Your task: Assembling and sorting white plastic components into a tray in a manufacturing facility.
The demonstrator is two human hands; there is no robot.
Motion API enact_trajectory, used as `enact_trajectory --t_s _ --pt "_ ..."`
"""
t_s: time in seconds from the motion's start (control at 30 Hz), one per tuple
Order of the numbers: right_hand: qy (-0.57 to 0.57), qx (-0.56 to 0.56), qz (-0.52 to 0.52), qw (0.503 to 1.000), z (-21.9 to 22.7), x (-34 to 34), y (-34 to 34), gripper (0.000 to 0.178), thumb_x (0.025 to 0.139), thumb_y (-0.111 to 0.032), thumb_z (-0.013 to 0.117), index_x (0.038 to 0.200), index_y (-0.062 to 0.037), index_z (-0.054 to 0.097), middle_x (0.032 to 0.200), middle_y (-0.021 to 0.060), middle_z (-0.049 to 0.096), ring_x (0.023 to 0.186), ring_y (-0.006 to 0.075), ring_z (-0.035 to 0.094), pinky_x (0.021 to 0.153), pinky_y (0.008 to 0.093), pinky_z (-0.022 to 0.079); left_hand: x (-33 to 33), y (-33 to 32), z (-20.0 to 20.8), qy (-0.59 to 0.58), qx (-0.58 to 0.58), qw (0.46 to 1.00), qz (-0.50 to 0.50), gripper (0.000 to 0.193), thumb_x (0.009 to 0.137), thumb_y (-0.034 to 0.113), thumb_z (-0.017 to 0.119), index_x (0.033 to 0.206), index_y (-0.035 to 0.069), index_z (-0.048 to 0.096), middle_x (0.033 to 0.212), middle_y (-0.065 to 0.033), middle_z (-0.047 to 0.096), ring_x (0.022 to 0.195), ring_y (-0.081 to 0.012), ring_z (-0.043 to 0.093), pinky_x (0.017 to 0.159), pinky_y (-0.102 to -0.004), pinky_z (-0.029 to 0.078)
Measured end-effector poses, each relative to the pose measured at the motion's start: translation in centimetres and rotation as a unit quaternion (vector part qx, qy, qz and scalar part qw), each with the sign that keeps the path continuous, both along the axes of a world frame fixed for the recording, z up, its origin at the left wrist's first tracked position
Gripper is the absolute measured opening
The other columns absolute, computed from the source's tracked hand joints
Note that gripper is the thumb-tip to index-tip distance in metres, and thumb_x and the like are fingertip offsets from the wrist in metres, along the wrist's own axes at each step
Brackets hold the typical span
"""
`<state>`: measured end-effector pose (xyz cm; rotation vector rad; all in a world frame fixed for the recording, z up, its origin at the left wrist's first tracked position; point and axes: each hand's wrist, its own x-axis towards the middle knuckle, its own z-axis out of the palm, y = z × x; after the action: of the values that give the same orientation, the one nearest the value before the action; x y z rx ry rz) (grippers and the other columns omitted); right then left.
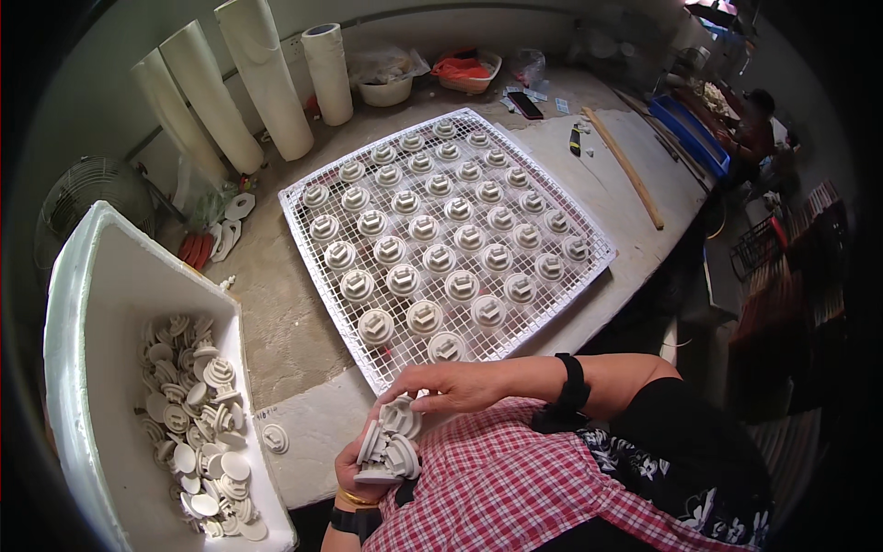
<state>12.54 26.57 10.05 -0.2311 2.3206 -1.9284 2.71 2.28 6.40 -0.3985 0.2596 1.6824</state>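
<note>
Head view: a table [276,322] with a white grid tray [607,256], seen from above.
Left hand [349,467]: closed around a handful of white parts [397,455], held at the near edge of the table, in front of the checked shirt [515,469].
Right hand [452,386]: fingers bent over the uppermost part of that handful, touching it; cannot tell whether it is pinched.
Grid tray: rows of round white pieces [424,317] standing apart, stepped blocks upward.
Foam box [120,294]: left of the tray, holding a loose heap of similar pieces [198,423].
Stray piece [275,438]: flat on the table, just beside the box.
Far side: pale rolls [262,83] upright; phone [525,105], cutter knife [575,140] and wooden stick [624,168] lying beyond the tray.
</note>
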Motion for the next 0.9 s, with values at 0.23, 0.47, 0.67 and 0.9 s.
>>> enact_trajectory --t_s 0.23,0.47,0.67,0.9 --pt "-0.053 0.036 -0.012 0.998 1.5 3.1 -0.5 0.052 0.090 -0.012 0.063 0.139 -0.0111 0.045 0.123 0.0118 0.051 0.112 0.0236 0.052 0.097 0.0370 0.044 1.3 0.7 0.5 -0.011 -0.010 0.999 -0.040 0.055 0.095 0.034 0.038 0.139 0.001 0.040 0.116 -0.0324 0.056 0.097 -0.0482 0.062 0.076 -0.0615 0.055" --pt "-0.052 0.029 -0.020 0.998 2.3 4.7 -0.1 0.062 0.084 -0.011 0.071 0.139 -0.0120 0.044 0.121 0.0146 0.050 0.116 0.0288 0.049 0.098 0.0383 0.043 2.6 1.6 0.8 0.097 0.029 0.992 -0.071 0.068 0.093 0.037 0.042 0.151 0.010 0.019 0.114 -0.0369 0.055 0.095 -0.0468 0.063 0.079 -0.0548 0.055" --pt "-0.036 0.074 0.019 0.996 2.7 6.3 1.5 0.068 0.078 -0.010 0.076 0.138 -0.0144 0.044 0.121 0.0129 0.052 0.116 0.0289 0.051 0.099 0.0375 0.043 4.7 2.6 0.2 0.106 -0.028 0.991 -0.078 0.060 0.092 0.034 0.044 0.139 -0.003 0.038 0.116 -0.0345 0.056 0.101 -0.0455 0.062 0.086 -0.0516 0.054" --pt "-0.066 0.035 -0.035 0.997 3.4 10.2 5.6 0.059 0.072 -0.011 0.080 0.124 -0.0072 0.051 0.121 0.0150 0.058 0.116 0.0301 0.055 0.100 0.0377 0.043 8.3 8.1 2.4 0.046 -0.015 0.997 -0.060 0.055 0.094 0.035 0.043 0.133 -0.003 0.044 0.120 -0.0217 0.058 0.105 -0.0432 0.060 0.092 -0.0522 0.050"
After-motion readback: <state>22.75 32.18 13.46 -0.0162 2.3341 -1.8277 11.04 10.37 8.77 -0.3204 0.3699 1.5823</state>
